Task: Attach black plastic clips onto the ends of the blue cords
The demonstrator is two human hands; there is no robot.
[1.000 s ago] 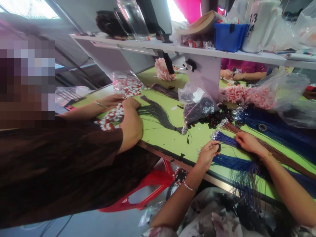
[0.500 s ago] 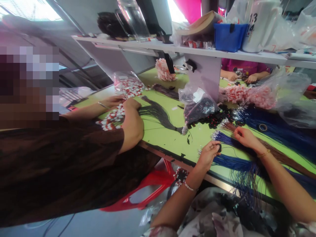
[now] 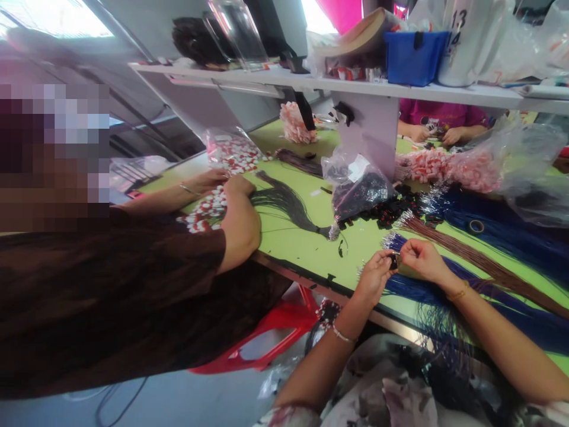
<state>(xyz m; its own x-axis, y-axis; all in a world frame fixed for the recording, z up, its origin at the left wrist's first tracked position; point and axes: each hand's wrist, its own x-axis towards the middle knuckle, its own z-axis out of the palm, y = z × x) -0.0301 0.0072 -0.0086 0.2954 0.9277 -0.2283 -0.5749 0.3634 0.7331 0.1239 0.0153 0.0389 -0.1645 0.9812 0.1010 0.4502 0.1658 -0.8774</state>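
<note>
Black plastic is showing between the fingertips of the left hand (image 3: 376,276), whose thumb and fingers are closing in a pinch on a small black piece (image 3: 393,261). The right hand (image 3: 420,259) is hovering just beside it at 3 o'clock, its thumb and index finger drawing together at the tips; whether they are gripping a thin wire, I cannot tell.

Clock directions are running from the black piece, over the green table (image 3: 284,249). At 12 o'clock, silver-tipped purple-blue wires (image 3: 397,241) are lying near the hands, and farther off, loose black pieces (image 3: 400,207) are sitting in a pile. At 2 o'clock, brown wires (image 3: 462,243) are stretching away toward the right, with a tape ring (image 3: 476,226) resting beyond them on dark blue wires (image 3: 524,243). Toward 4 o'clock, blue wires (image 3: 420,289) are trailing under the right forearm. At 11 o'clock, a clear bag (image 3: 358,184) is holding dark pieces.

At 10 o'clock, a co-worker's 2 hands (image 3: 239,185) are working above red-and-white connectors (image 3: 207,210), beside a grey wire bundle (image 3: 287,198). A red stool (image 3: 275,326) is standing at 8 o'clock. Toward 1 o'clock, a person in magenta (image 3: 444,115) is sitting behind the shelf (image 3: 355,86), which is carrying a blue bin (image 3: 415,59).
</note>
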